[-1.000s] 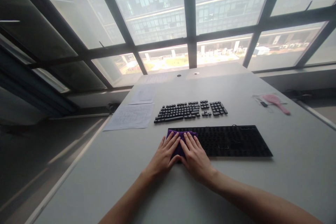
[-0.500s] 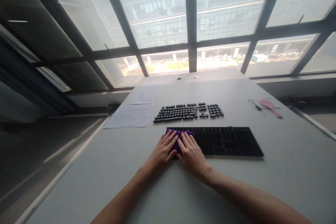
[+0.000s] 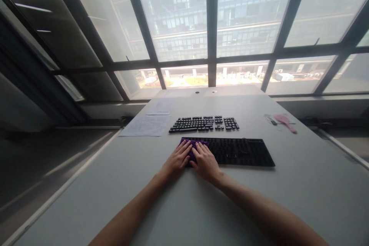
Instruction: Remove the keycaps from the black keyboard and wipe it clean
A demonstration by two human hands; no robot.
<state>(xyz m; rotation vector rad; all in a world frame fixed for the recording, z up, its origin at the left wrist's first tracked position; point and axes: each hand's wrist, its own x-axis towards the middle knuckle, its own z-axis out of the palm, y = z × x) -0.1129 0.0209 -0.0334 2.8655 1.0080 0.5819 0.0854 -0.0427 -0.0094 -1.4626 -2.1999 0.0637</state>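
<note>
A black keyboard base (image 3: 242,152) with its keycaps off lies on the white table (image 3: 173,215). Over its left end a purple cloth (image 3: 193,142) is spread. My left hand (image 3: 175,159) lies flat on the cloth's left part, fingers extended. Beside it my right hand (image 3: 206,163) also lies flat on the cloth, fingers stretched forward. The thumbs are close together. Behind the base, loose black keycaps (image 3: 191,124) are laid out in keyboard order.
Papers (image 3: 145,125) lie at the left of the table. A pink brush (image 3: 284,120) rests at the right beside a clear bag with small items. Two round holes are near the table's far edge, before large windows (image 3: 184,19).
The view has tilted up and shifted slightly, so the keyboard base and brush appear further left. Both hands remain flat on the cloth at the base's left end.
</note>
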